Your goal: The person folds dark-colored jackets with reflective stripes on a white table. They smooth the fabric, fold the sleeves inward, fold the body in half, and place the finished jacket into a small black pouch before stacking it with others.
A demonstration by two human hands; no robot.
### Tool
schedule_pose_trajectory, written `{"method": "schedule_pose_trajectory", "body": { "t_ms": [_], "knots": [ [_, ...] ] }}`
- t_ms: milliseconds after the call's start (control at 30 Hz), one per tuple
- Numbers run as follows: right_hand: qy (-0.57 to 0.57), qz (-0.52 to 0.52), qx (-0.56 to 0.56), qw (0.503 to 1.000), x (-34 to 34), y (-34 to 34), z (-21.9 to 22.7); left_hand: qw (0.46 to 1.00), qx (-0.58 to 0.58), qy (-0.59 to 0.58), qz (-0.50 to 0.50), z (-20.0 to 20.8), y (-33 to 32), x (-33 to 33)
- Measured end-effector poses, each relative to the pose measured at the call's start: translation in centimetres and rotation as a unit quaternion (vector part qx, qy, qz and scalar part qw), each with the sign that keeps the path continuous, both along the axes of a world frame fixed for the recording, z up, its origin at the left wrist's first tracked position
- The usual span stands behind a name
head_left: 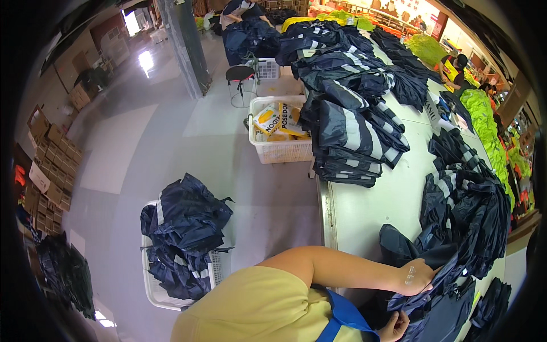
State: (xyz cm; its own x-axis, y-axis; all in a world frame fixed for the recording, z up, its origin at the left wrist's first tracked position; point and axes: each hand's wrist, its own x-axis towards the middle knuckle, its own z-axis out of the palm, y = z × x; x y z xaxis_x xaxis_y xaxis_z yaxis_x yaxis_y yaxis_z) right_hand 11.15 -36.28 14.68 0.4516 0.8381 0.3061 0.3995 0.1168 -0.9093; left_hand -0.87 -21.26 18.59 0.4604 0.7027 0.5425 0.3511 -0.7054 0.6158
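Note:
A dark navy garment point(439, 302) of thin shiny cloth lies bunched on the white table at the lower right. My left hand point(416, 277) reaches across to it, fingers closed around a fold of the cloth. Just below, my right hand point(394, 326) is curled with fingertips against the garment's near edge, pinching it; part of this hand is cut off by the lower rim. Beyond my hands, a loose heap of navy garments with grey reflective bands point(464, 211) spreads along the table's right side.
Folded navy garments point(353, 137) are stacked on the table point(356, 211). Left of it, a white basket point(149, 279) overflows with navy garments, and another basket point(279, 154) holds yellow-and-white packets. A stool point(239, 74), a pillar point(182, 45) and stacked cartons point(57, 154) stand farther off. Other people work beyond.

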Motion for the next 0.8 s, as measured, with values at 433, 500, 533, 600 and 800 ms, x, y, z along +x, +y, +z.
{"method": "schedule_pose_trajectory", "body": {
  "t_ms": [433,500,533,600,800],
  "knots": [
    [-0.094,0.027,-0.139,0.985,1.3,-0.8,1.6,0.995,-0.056,0.071,-0.041,0.6,-0.8,-1.0],
    [-0.145,0.013,-0.18,0.973,-0.1,-0.9,3.4,0.994,-0.053,0.086,-0.036,0.1,-0.6,-0.7],
    [-0.171,0.007,-0.2,0.965,-0.6,-1.0,4.3,0.994,-0.05,0.093,-0.035,0.0,-0.6,-0.8],
    [-0.214,0.023,-0.219,0.952,-0.9,-1.1,5.3,0.993,-0.044,0.106,-0.033,-0.1,-0.6,-0.9],
    [-0.265,0.055,-0.272,0.924,1.1,-1.9,5.7,0.999,-0.03,0.008,0.01,-0.7,0.3,-0.4]
  ]
}}
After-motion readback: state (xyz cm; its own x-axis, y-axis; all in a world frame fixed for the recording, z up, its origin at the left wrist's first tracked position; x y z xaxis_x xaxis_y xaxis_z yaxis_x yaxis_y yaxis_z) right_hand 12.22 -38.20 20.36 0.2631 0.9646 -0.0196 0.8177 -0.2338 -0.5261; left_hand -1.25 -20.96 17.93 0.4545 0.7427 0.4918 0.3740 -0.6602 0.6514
